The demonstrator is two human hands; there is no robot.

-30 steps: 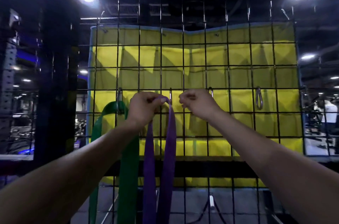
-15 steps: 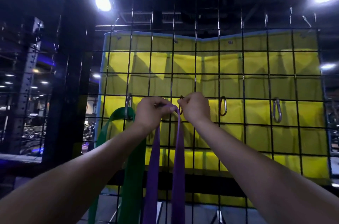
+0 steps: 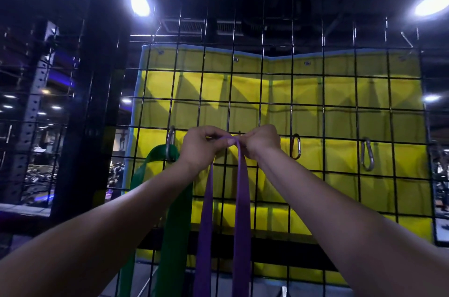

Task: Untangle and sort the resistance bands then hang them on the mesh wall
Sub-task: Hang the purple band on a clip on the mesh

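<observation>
My left hand (image 3: 202, 147) pinches the top of the purple resistance band (image 3: 239, 199) with curled fingers, and my right hand (image 3: 261, 142) is curled tight just beside it, gripping at the same spot against the mesh wall (image 3: 323, 112). Whether the right fingers hold the band or a clip hidden behind them, I cannot tell. The purple loop hangs straight down from my hands in two flat strands, apart and untwisted. To its left the green resistance band (image 3: 170, 211) already hangs from a silver carabiner (image 3: 170, 142). On the right, a dark carabiner (image 3: 295, 146) and another silver carabiner (image 3: 366, 153) sit bare on the same wire row.

I judge this to be the hooking step for the purple band. To do it well I would keep the fold at the top narrow and flat, so it slips cleanly through a clip gate, and hold the strands slack rather than stretched. I would let go only once the band's weight hangs on metal, not on my fingers, and check the strands fall side by side clear of the green one.
</observation>
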